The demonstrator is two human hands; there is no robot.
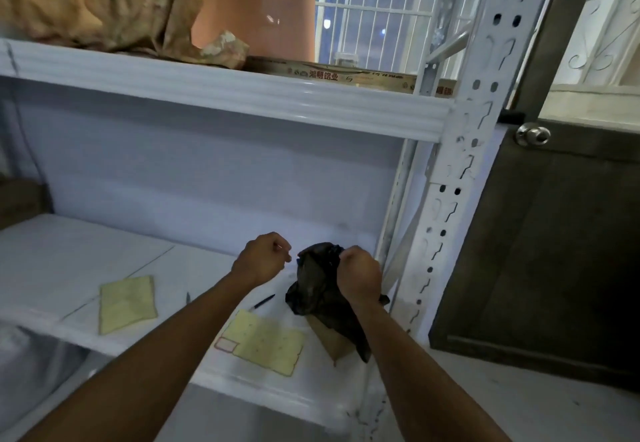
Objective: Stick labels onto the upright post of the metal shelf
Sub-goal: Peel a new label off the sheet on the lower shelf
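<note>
The white perforated upright post [460, 178] of the metal shelf runs from top right down to the lower shelf corner. My right hand [358, 277] is closed on the top of a black plastic bag [317, 294] that stands on the lower shelf board [62, 258], close to the post's base. Left of the bag, my left hand [265, 256] has its fingers pinched together; something tiny and pale shows at the fingertips, but I cannot tell what. Two yellow label sheets lie on the board: one [126, 303] to the left, one [266, 341] near the front edge with a red-bordered label at its corner.
A dark pen [263, 302] lies between the sheets. A brown cardboard piece [330, 339] sticks out under the bag. On the upper shelf beam [221, 95] sit crumpled cloth, an orange vessel and a flat box. A dark door with a round knob [532, 134] stands right of the post.
</note>
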